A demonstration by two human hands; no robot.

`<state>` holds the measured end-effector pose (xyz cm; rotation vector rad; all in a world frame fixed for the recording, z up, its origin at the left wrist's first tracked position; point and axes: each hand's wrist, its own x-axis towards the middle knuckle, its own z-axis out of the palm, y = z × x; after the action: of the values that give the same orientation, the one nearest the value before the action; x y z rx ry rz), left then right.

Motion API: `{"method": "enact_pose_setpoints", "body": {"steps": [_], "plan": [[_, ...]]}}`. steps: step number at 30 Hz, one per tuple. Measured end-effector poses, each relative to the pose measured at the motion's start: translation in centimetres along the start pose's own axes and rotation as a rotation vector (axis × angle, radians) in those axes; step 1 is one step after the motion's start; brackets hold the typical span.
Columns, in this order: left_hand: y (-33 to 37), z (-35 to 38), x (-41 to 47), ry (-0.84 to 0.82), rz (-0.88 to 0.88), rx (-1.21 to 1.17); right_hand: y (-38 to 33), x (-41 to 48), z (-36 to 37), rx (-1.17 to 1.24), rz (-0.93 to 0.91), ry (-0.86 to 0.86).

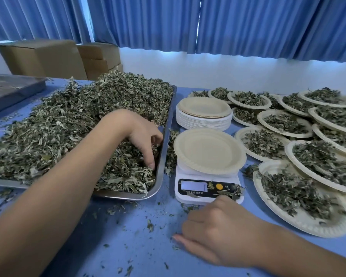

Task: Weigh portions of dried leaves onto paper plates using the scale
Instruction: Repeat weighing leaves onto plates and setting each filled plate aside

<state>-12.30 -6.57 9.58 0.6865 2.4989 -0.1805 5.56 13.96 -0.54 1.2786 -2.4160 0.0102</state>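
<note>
Centre of the blue counter [112, 242]: small white digital scale [208, 193], control panel facing the person, weighing end away, long axis front to back. On top of the scale, an empty cream paper plate [209, 150], flat, rim up, wider than the scale body and overhanging it on both sides.

Just left of the scale: large shiny steel tray [161, 156], one rounded corner near the scale's front, long axis running off to the left, heaped with dried green leaves [78, 120] spilling over its far edge. Left hand [142, 136] inside the tray at the side nearest the scale, fingers bent down and dug into the heap, grip curled on a clump of leaves.

In front of the scale: right hand [214, 226] resting on the counter, back up, thumb flat on the surface, fingers tucked under; cannot tell whether that grip holds anything. Around it, loose leaf crumbs [150, 226]; more leaf scraps [232, 191] lying over the scale's panel.

Directly behind the scale: neat stack of empty paper plates [204, 114]. To the right of the scale: many overlapping paper plates with leaf portions [308, 224].

On the panel: pale blank screen, round yellow button, letter "M"; a row of small Chinese characters below, too small to read.

Far behind and left of the scale: brown cardboard boxes [44, 58], a grey flat tray [12, 88]; behind everything, blue pleated curtains [248, 23].
</note>
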Motion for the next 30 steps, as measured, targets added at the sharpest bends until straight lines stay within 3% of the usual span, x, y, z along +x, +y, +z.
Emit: {"method": "enact_pose_setpoints", "body": {"steps": [8,14,20,30], "plan": [[1.1,1.0,0.6,0.082,-0.068,0.121,0.0,0.0,-0.2,0.031,0.005,-0.023],[0.1,0.6,0.3,0.166,-0.033,-0.005,0.0,0.0,-0.3,0.022,0.011,-0.011],[-1.8,-0.7,0.2,0.479,-0.022,-0.128,0.0,0.1,-0.4,0.066,0.01,-0.019],[-2.5,-0.8,1.5,0.865,-0.099,-0.389,0.0,0.2,-0.9,0.076,0.047,-0.067]]}}
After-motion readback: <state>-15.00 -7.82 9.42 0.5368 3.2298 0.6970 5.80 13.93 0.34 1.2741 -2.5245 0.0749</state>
